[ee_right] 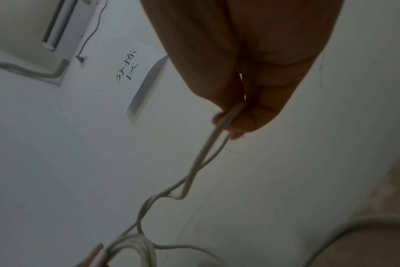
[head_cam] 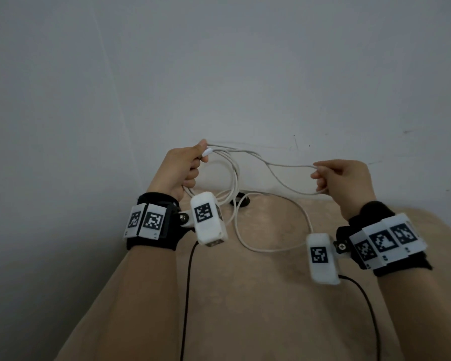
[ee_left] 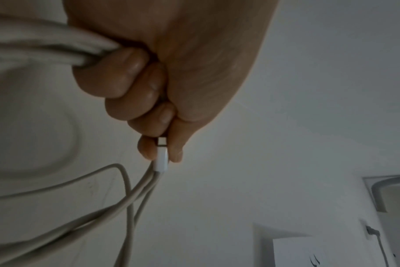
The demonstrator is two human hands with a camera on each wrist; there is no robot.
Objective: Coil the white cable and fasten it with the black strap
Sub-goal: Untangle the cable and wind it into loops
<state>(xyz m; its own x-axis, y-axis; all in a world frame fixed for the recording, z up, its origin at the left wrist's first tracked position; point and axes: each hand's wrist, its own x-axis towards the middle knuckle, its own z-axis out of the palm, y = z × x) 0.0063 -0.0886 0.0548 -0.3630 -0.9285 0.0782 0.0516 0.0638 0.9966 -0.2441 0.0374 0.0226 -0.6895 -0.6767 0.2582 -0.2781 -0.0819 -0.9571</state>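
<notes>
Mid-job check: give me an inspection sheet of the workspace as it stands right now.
Surface: beige tabletop, against a wall.
Job's things: white cable partly coiled, one slack loop lying on the table; its connector pinched at the coil; black strap on the table, unused.
Clutter: nothing seen.
Grippers: left hand grips the coil; right hand pinches a loose run.
Cables: black wrist-camera leads.
Surroundings: white wall; wall-mounted unit; handwritten note.
</notes>
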